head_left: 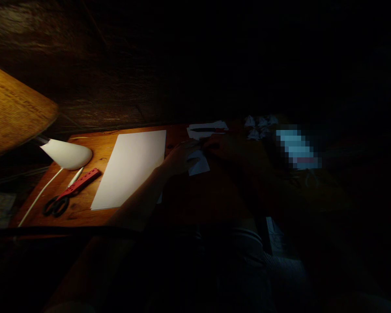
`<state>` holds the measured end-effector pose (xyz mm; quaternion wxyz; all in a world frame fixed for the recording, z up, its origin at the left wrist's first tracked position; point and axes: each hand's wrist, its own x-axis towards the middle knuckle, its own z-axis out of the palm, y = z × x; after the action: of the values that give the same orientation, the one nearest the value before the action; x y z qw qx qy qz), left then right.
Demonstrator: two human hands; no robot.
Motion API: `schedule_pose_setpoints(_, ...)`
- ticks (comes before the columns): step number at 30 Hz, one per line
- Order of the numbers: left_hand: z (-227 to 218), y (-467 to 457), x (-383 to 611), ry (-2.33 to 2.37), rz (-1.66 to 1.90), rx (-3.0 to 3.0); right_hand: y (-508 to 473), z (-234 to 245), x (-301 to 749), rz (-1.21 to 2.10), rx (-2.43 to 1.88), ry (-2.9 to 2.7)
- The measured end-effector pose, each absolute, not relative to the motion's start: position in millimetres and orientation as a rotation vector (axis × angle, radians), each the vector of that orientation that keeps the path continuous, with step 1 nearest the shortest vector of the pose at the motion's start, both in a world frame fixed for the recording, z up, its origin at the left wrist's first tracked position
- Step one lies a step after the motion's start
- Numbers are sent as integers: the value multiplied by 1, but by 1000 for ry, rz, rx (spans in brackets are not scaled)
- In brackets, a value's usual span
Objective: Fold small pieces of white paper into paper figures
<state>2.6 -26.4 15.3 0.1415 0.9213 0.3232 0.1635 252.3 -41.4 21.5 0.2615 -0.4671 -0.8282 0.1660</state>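
A small folded piece of white paper (200, 166) lies under my hands at the middle of the table, in dim light. My left hand (181, 153) holds it from the left, thumb on the sheet and fingers along its far edge. At its far right edge, my right hand (217, 145) is bent in a pinch on the paper; deep shadow hides most of its fingers. Just beyond both hands lies a stack of small paper pieces (195, 133), with a dark-bladed knife (204, 130) on top.
Left of my hands is a stack of large white sheets (133, 165). Red-and-black scissors (61, 201) lie near a white lamp base (71, 155) and its cord. Several folded paper shapes (254, 132) stand at the back right, beside a glowing, pixelated screen (296, 148).
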Motion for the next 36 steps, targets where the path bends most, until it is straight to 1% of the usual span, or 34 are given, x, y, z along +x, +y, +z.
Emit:
schedule_pose_setpoints(9,23,-30,5,997,345,2682,-41,30,257,448,-1267,-2384)
schedule_pose_setpoints(14,19,-28,4,996,355,2704,-40,34,256,492,-1244,-2448)
schedule_pose_setpoints(25,20,-28,4,964,392,2717,-56,64,249,435,-1276,-2668)
schedule_pose_setpoints(30,21,-28,5,958,380,2711,-61,69,246,480,-1268,-2681)
schedule_pose_setpoints(36,22,-28,4,945,390,2705,-71,80,239,442,-1318,-2667)
